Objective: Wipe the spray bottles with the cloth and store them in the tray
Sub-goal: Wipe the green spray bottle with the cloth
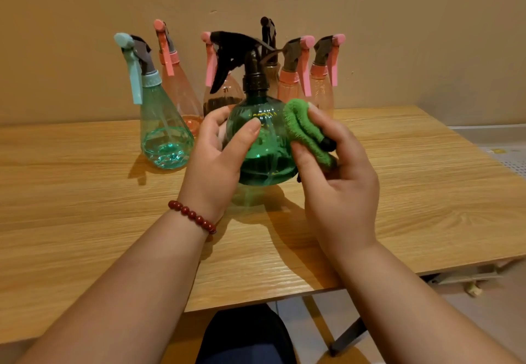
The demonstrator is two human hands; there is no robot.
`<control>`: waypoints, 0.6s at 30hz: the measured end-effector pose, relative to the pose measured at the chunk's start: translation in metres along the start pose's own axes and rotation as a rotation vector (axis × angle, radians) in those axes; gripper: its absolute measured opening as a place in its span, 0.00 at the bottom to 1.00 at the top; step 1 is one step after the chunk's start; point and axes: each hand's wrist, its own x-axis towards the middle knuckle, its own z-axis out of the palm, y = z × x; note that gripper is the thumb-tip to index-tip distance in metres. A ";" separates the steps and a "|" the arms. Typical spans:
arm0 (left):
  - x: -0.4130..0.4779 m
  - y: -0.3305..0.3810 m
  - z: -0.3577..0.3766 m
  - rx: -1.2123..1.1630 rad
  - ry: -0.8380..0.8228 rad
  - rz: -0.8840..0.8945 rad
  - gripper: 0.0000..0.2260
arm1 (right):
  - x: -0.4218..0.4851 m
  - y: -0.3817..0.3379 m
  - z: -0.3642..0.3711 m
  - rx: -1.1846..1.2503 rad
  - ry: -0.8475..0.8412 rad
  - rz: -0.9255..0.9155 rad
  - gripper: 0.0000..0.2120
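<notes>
Fingers (247, 133) of the left hand (219, 150) curl round the green spray bottle (262, 147). I see it held upright, trigger pointing left, seemingly just off the surface (85, 207). Touching its right flank is the green cloth (301, 127), pinched in the right hand (341, 181). I judge the wipe sweeps leftward from there. No tray shows.

A plain tan wall (398, 22) fills the upper half, bare but for a few small marks and chips. Against it stands a light wood-grain surface (71, 207) — its front edge crosses the lower frame, with a dark metal leg (348, 335) slanting beneath. Past its right end lies a pale grey strip (489, 135), floor or ledge. The light is warm and yellowish — soft shadows lie on the wood.
</notes>
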 end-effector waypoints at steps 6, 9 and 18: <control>0.001 0.001 -0.002 0.022 0.042 -0.025 0.32 | 0.002 -0.004 0.002 0.063 -0.084 0.067 0.18; 0.001 0.003 -0.004 -0.064 0.054 -0.060 0.25 | 0.008 -0.003 0.000 0.086 -0.106 0.117 0.17; 0.000 0.004 -0.004 -0.295 -0.102 -0.100 0.35 | 0.034 -0.009 0.010 0.168 -0.074 0.143 0.16</control>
